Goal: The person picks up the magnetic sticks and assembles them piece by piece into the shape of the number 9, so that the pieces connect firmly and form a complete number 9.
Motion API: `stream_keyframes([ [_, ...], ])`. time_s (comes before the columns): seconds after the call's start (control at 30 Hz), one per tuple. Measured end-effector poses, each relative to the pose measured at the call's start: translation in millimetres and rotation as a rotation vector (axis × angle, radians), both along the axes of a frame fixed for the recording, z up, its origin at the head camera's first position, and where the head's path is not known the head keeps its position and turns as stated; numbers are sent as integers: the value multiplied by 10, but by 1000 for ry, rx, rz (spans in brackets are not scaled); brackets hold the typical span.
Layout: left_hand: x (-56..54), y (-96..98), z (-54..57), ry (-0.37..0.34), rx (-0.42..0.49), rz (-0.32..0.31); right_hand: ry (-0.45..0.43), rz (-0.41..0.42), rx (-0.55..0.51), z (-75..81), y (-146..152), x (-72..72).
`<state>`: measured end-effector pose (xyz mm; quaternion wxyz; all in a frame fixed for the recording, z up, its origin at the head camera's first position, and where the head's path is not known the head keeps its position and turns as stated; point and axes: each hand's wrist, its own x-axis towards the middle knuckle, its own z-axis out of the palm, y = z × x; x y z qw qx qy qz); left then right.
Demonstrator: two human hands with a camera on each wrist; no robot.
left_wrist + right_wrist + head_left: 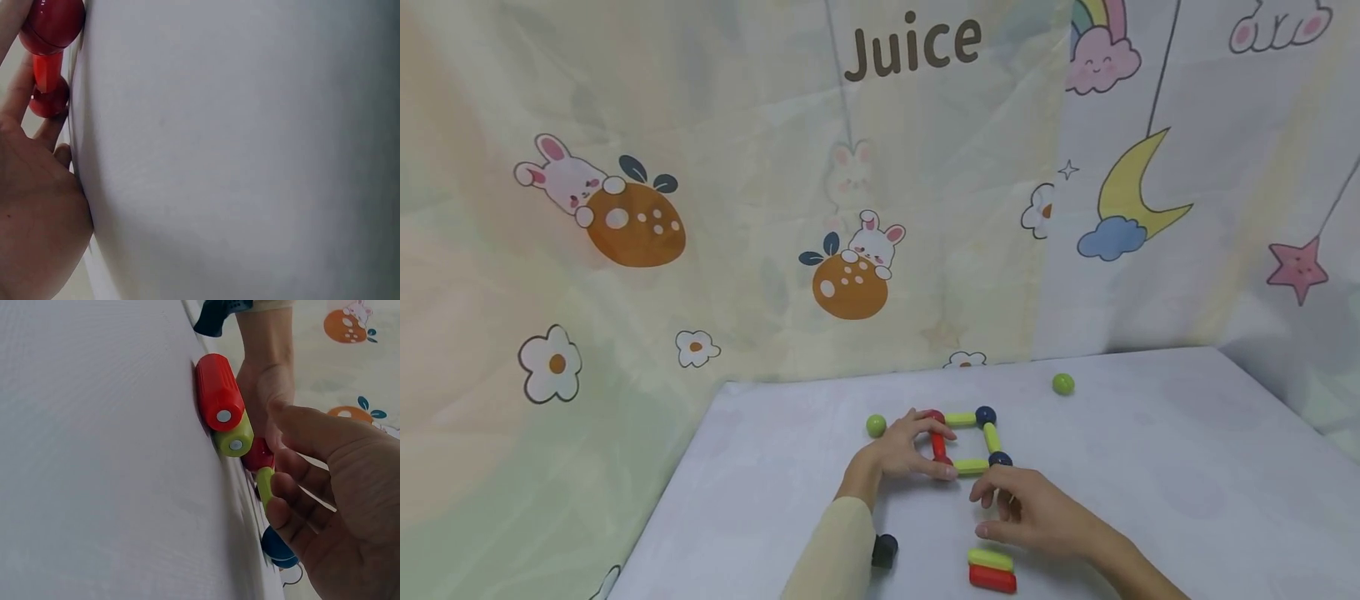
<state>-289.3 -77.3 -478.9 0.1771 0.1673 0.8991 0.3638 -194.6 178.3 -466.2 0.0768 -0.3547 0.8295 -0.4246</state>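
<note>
A square of magnetic rods and balls lies on the table, with yellow-green rods (pixel 972 467), a red rod (pixel 938 446) on its left side, dark blue balls (pixel 986 417) at the right corners and red balls (pixel 52 25) at the left ones. My left hand (pixel 906 450) holds the square's red side, thumb by the near red ball and fingers reaching over the far end. Just in front of the near blue corner, my right hand (pixel 1033 510) hovers with loosely bent fingers and nothing between them. Below it lie a loose yellow-green rod (pixel 990 559) and a loose red rod (pixel 219 390), side by side.
One green ball (pixel 876 426) sits left of the square, another green ball (pixel 1063 384) toward the back right. Dark pieces (pixel 885 550) lie beside my left sleeve (pixel 838 550), partly covered by it. A printed cloth (pixel 760 208) hangs behind the table's back edge.
</note>
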Motion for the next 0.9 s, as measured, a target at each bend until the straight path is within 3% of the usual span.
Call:
stream_keyframes([
  [0.17,-8,-11,1,-10,-3,-5,-109,55,54,19,-18,8],
  [0.5,-20,-18,-15,-3,-11,-16,-200,108,92,12,-42,15],
  [0.9,-42,-16,-23,0,-9,-7,-188,186,169,71,-71,44],
])
